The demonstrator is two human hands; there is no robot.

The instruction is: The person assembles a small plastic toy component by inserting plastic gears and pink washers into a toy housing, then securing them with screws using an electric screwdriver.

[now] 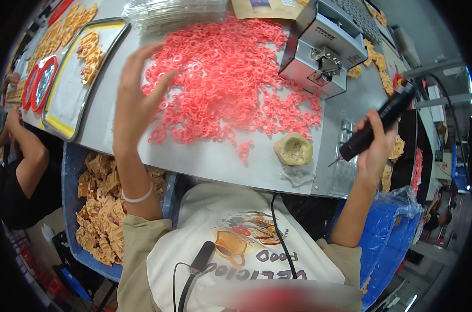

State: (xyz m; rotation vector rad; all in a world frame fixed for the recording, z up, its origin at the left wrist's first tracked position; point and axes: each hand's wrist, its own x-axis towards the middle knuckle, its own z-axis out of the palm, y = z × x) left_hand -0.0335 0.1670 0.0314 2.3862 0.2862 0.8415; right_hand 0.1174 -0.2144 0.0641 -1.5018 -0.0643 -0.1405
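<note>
Head view: left hand (134,99), fingers spread wide and holding nothing, hovers at nine o'clock of the pink rings (230,78). Right hand (376,148) grips a black driver (379,122) at three o'clock. Seemingly picking; next needs one ring pinched.

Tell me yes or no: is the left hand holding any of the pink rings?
No, the left hand is raised open with fingers spread above the pile of pink rings, gripping nothing.

Black power tool (379,124) (tilted) beside pink rings (230,83).
</note>
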